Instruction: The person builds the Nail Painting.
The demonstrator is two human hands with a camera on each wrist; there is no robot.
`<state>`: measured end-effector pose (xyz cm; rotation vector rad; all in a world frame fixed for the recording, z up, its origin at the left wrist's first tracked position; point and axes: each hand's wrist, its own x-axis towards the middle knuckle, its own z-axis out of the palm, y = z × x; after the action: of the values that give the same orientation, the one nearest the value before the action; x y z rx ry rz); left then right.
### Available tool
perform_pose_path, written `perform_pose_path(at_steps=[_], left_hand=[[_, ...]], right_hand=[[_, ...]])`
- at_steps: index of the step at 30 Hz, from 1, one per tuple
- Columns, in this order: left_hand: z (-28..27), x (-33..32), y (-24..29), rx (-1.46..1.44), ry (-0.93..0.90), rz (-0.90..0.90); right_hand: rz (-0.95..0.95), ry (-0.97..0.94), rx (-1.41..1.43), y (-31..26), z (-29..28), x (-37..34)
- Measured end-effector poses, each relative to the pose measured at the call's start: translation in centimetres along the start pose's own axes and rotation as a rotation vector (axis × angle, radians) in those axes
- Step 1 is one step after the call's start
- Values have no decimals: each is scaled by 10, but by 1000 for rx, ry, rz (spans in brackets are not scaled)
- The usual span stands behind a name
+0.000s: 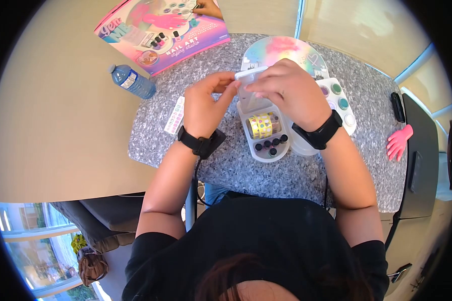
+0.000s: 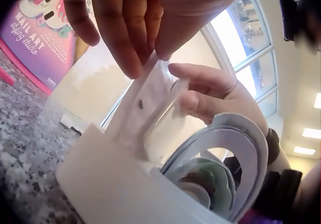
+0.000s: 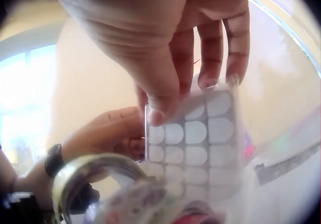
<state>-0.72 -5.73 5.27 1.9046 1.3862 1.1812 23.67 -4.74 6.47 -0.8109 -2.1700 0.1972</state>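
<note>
My left hand (image 1: 205,104) pinches the top edge of an upright translucent flat pack (image 1: 255,100) at its left. My right hand (image 1: 297,95) pinches a clear-covered sheet of nail-shaped pieces (image 3: 195,133) at its top edge, thumb on the near face. In the left wrist view the two held layers stand slightly apart at the top. Their lower ends reach into the back of a white caddy (image 1: 269,159). Rolls of patterned tape (image 1: 264,125) lie in its middle. Several black-capped bottles (image 1: 273,144) stand in its front part.
Right of the caddy lies a white tray of coloured pots (image 1: 348,120), with a rainbow board (image 1: 286,47) behind. A pink model hand (image 1: 400,142) lies far right. On the left are a sticker card (image 1: 174,118), a water bottle (image 1: 133,82) and the nail art box (image 1: 160,35).
</note>
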Motion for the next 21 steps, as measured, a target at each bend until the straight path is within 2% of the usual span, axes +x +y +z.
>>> perform_pose_path(at_steps=[3, 5, 9, 11, 18, 21], left_hand=[[3, -7, -5, 4, -3, 37], [3, -11, -6, 55, 53, 94], [2, -14, -11, 43, 54, 101], [2, -16, -11, 40, 64, 131], [-24, -13, -17, 146, -87, 106], [-56, -13, -22, 251, -51, -94]], right_hand=[[-30, -40, -57, -3, 6, 0], [143, -42, -21, -10, 7, 0], [80, -84, -27, -9, 2, 1], [-7, -15, -53, -10, 0, 2], [35, -149, -86, -13, 15, -3], [-8, -129, -98, -16, 10, -3]])
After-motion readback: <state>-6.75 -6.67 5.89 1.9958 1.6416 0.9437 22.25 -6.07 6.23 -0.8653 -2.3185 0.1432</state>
